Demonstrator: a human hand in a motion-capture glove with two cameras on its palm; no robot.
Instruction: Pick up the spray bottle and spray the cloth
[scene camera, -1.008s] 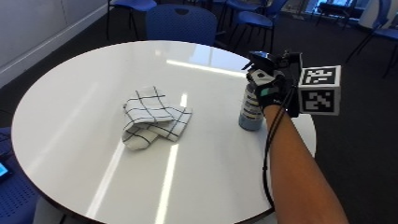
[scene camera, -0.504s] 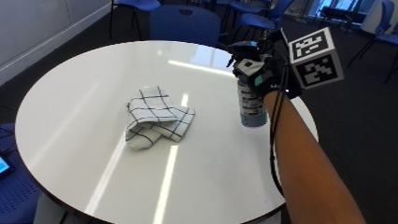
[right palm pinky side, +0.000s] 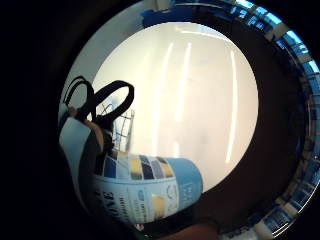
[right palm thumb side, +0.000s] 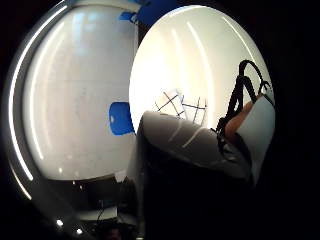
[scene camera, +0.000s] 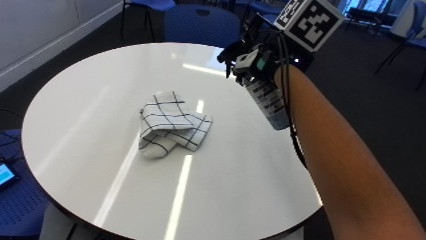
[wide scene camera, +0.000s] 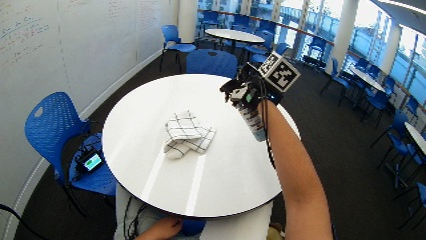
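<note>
My gloved right hand grips the top of the spray bottle and holds it tilted in the air above the right side of the round white table. The bottle has a grey-blue body with a printed label and a dark spray head. A white cloth with a dark check pattern lies crumpled near the table's middle, to the left of the bottle and below its nozzle end. The same cloth and the raised hand show in the wide outside view. My fingers are curled round the bottle's neck.
Blue chairs stand round the table: one behind it and one at its left. A small device with a lit screen lies on a chair seat beside the table. Another round table stands farther back.
My hand has lifted the spray bottle off the table and tilted it, nozzle end towards the cloth. The cloth has stayed in place. The outside camera has shifted.
</note>
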